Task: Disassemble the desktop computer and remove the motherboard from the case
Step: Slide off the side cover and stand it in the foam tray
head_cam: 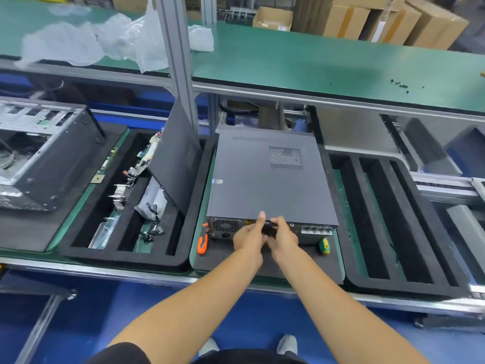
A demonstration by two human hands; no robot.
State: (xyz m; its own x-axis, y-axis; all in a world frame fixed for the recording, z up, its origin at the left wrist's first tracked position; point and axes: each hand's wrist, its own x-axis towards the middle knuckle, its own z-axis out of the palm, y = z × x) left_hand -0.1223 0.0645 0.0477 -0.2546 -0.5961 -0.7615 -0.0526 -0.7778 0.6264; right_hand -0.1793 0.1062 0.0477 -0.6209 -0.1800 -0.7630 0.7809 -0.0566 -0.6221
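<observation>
A closed desktop computer (270,179) lies flat on a black foam mat (301,266) at the middle of the bench, its rear panel facing the person; both hands meet at that rear edge, the left hand (249,236) with its thumb up on the lid's edge, the right hand (283,237) curled beside it, and between them they hold a small black object (270,228) that I cannot identify. An orange tool (202,241) lies left of the case and a green-yellow screwdriver (325,245) right of it; a loose side panel (175,158) leans in the slotted foam tray (126,248) on the left, beside an opened case (44,158).
</observation>
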